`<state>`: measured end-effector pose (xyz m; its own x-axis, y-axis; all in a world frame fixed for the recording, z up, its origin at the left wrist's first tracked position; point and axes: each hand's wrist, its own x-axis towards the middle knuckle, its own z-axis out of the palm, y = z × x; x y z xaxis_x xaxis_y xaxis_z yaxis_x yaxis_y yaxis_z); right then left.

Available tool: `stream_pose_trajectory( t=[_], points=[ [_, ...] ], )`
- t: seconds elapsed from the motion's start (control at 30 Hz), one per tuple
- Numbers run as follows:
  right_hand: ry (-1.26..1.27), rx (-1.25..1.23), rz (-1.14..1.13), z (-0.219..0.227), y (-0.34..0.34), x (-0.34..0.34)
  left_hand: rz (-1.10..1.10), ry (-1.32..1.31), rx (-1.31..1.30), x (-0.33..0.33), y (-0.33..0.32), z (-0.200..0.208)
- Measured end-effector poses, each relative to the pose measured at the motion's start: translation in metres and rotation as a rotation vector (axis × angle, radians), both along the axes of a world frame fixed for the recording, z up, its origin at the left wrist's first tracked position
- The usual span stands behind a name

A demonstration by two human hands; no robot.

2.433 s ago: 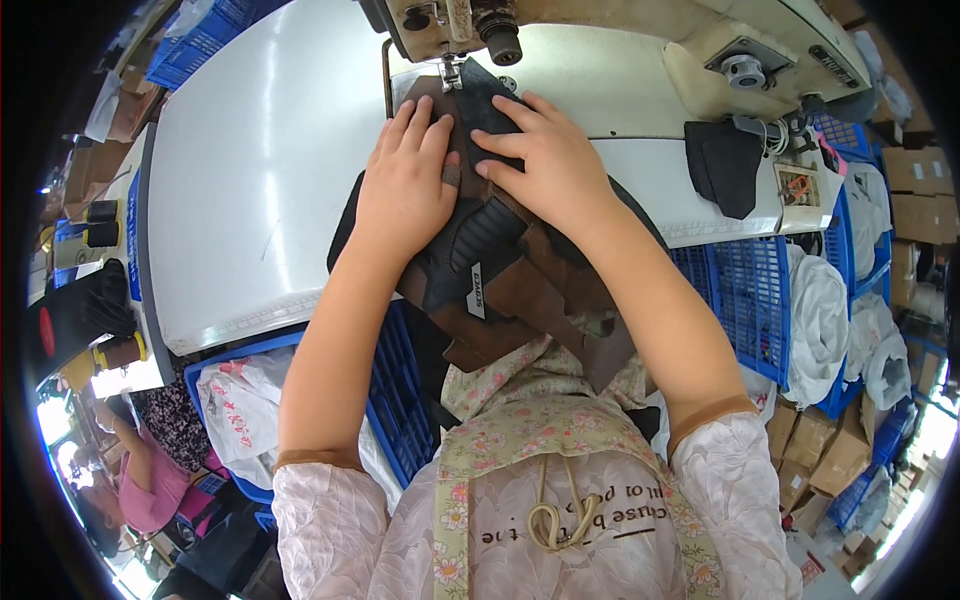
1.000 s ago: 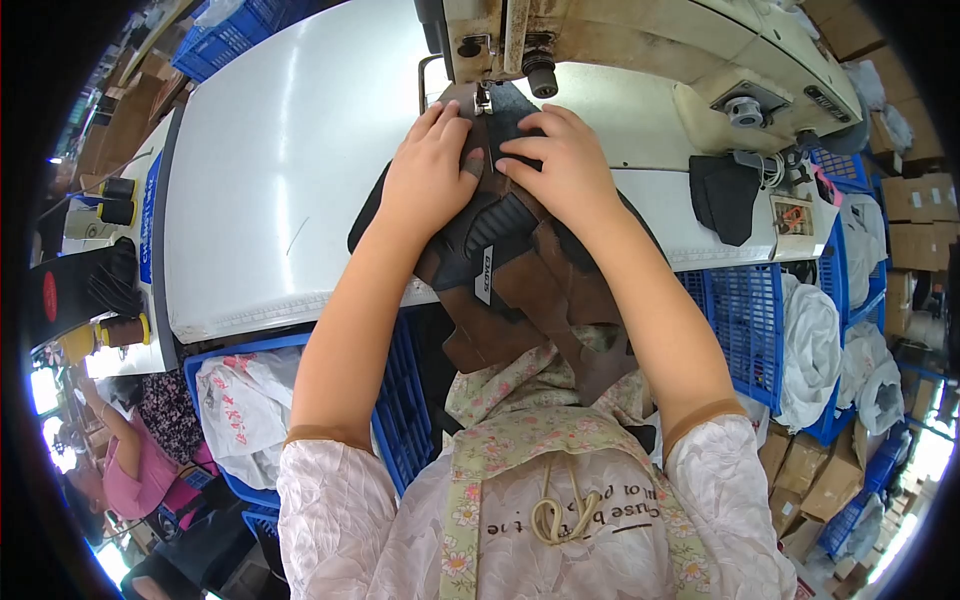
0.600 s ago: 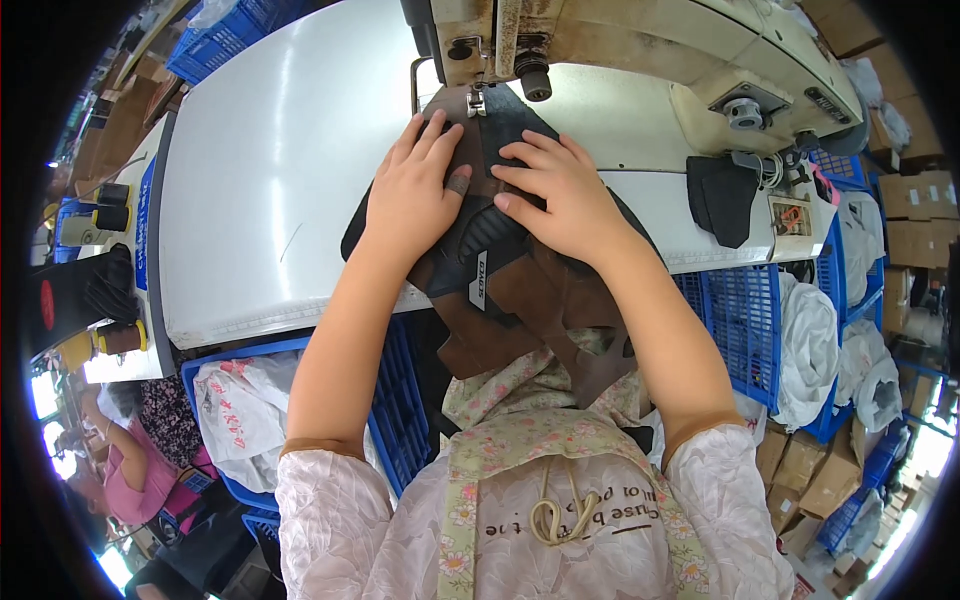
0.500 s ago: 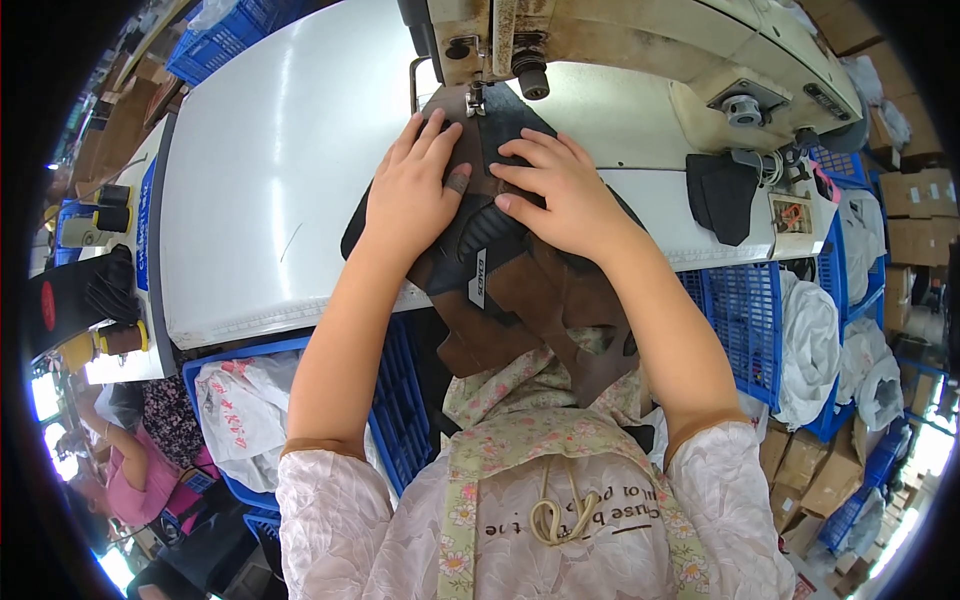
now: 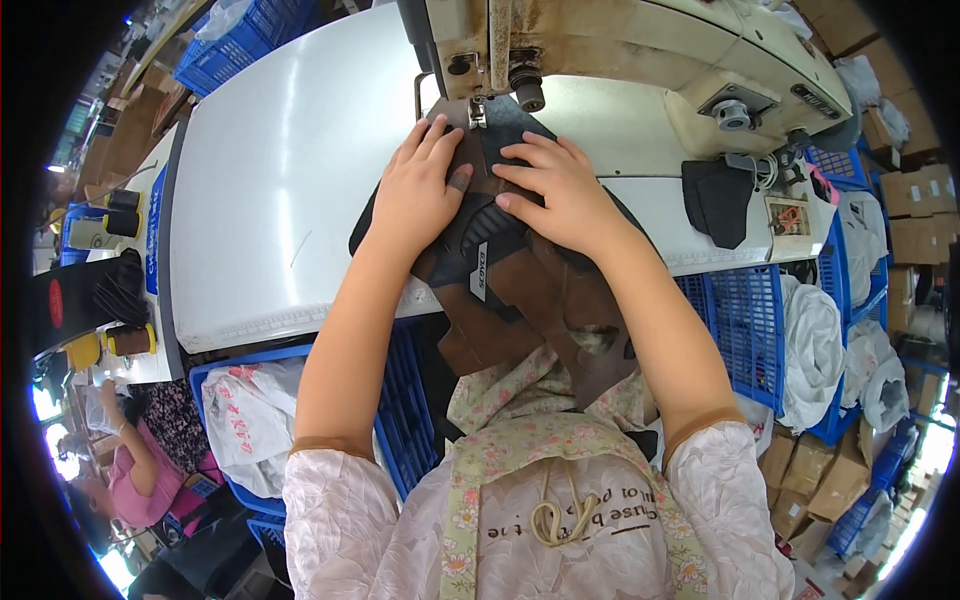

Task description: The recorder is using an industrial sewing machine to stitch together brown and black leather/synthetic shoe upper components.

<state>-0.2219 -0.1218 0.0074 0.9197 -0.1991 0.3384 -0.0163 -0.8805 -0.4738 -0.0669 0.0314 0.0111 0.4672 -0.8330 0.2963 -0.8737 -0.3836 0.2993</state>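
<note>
My left hand (image 5: 422, 190) lies flat with fingers apart on the left side of a brown and black stitched workpiece (image 5: 530, 290), which looks like leather. On its right side rests my right hand (image 5: 562, 195), palm down, fingers spread, thumb pointing inward. The workpiece's far end reaches the metal presser foot (image 5: 478, 111) of a cream sewing machine (image 5: 590, 40). A ribbed black patch and a small white label show on the workpiece below my hands. Its near part hangs over the table edge towards my flowered apron (image 5: 540, 445).
A white tabletop (image 5: 250, 200) spreads left of the machine. Black fabric pieces (image 5: 715, 200) lie at right. Blue crates (image 5: 740, 325) with white bags stand below the edge. Thread spools (image 5: 122, 210) sit at far left, near another person in pink (image 5: 150, 465).
The workpiece and my hands have slid slightly farther towards the presser foot. My hands keep the same flat spread. The whole view has shifted a little.
</note>
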Motion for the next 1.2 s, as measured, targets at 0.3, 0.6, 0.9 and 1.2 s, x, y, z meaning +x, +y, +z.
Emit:
stream_pose_trajectory(
  t=[0.3,0.6,0.9,1.2],
  points=[
    [-0.081,-0.037,-0.043,-0.002,-0.004,0.007,0.0,0.017,-0.021,0.01,-0.008,-0.001],
    [-0.099,-0.044,-0.053,-0.002,-0.008,0.015,-0.005,0.0,-0.062,0.021,-0.016,-0.006],
    [-0.111,-0.133,-0.087,-0.003,-0.012,0.024,-0.035,-0.048,-0.143,0.032,-0.026,-0.012],
    [-0.091,-0.24,-0.135,-0.003,-0.009,0.028,-0.012,0.003,-0.086,0.04,-0.033,-0.011]
  ],
)
